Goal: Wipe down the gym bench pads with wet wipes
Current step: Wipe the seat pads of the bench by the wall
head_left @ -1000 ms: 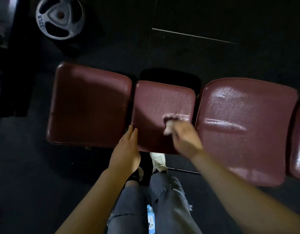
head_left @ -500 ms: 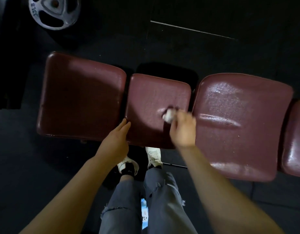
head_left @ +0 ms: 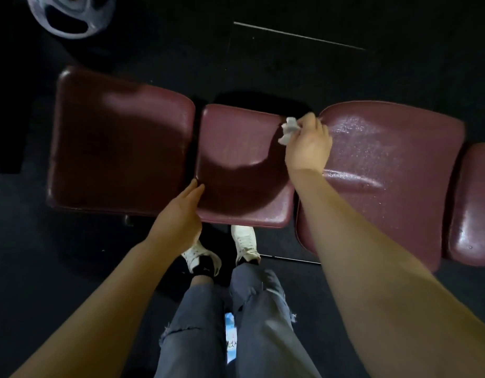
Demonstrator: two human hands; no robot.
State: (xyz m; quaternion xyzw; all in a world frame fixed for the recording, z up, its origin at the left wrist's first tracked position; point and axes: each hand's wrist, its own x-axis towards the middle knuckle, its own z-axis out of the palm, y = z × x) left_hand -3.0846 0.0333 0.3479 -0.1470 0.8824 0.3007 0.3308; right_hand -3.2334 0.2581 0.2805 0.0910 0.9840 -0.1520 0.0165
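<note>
A maroon gym bench lies across the view in separate pads. My right hand (head_left: 308,147) grips a crumpled white wet wipe (head_left: 289,130) at the far right corner of the small middle pad (head_left: 235,148). My left hand (head_left: 178,214) rests with straight fingers on the near left edge of that same pad, by the gap to the large left pad (head_left: 118,143). The large right pad (head_left: 391,159) shines wet. A further pad (head_left: 474,208) shows at the right edge.
A grey weight plate (head_left: 69,15) lies on the dark floor at the far left. My legs in grey jeans and white shoes (head_left: 245,242) stand close against the bench's near side. A blue-white packet (head_left: 231,339) shows between my knees.
My right hand has swept the wipe from the middle pad's near-right area up to its far right corner. My left hand has stayed on the pad's near left edge.
</note>
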